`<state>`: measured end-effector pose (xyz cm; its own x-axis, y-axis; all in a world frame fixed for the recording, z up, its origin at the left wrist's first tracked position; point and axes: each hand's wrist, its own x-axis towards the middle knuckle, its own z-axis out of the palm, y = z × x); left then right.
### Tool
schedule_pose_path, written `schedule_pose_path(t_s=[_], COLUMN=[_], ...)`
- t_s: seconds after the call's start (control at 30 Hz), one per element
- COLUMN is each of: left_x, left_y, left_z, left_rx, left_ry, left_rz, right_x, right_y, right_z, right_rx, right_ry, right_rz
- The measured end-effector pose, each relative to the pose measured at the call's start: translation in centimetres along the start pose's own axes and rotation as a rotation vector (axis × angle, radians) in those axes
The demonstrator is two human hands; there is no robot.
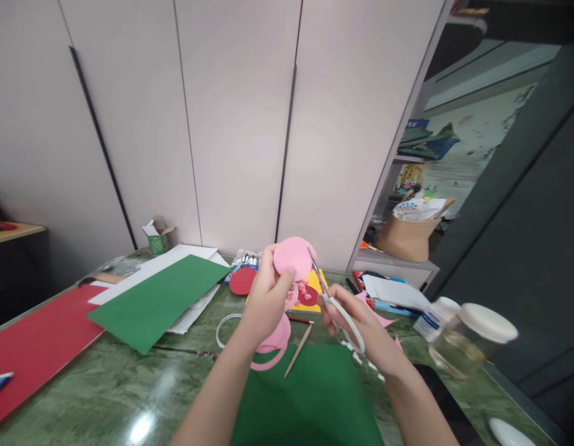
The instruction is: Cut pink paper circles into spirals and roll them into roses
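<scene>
A round pink paper disc (294, 256) is pinched between the thumb and fingers of my left hand (269, 282), raised over the table. My right hand (346, 310) grips scissors with white handles (343, 319). Their blades lie at the disc's right edge; whether they are parted is hard to make out. Beneath my left hand are more pink paper pieces (275, 337), including a ring. Behind the hands a yellow sheet (320, 280) carries a red circle (308, 297) and small pink bits. A pointed wooden stick (297, 352) lies between my forearms.
Green paper (305, 396) lies in front, another green sheet (161, 300) and red paper (49, 334) at left. A lidded jar of liquid (468, 344), a white bottle (436, 317) and a dark tablet (447, 402) stand or lie at right. Cabinet doors (235, 124) close off the back.
</scene>
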<state>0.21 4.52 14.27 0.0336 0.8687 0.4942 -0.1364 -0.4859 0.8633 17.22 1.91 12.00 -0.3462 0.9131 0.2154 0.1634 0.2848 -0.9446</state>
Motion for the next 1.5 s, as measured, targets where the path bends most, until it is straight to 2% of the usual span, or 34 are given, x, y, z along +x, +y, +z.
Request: schedule_pose_path(t_s=[0.27, 0.43, 1.07, 1.5], left_x=[0.09, -0.12, -0.39, -0.16], left_y=[-0.23, -0.12, 0.32, 0.3], left_z=[0.39, 0.7, 0.69, 0.67], left_rx=[-0.13, -0.138, -0.053, -0.1], left_ry=[0.062, 0.099, 0.004, 0.067], left_rz=[0.005, 0.025, -0.027, 0.008], right_x=[0.0, -0.01, -0.1, -0.1], right_y=[-0.09, -0.26, -0.22, -0.3], right_z=[0.25, 0.47, 0.37, 0.51], right_rx=[0.041, 0.023, 0.032, 0.03], right_ry=[0.015, 0.02, 0.015, 0.024], right_rz=[0.023, 0.008, 0.002, 0.026])
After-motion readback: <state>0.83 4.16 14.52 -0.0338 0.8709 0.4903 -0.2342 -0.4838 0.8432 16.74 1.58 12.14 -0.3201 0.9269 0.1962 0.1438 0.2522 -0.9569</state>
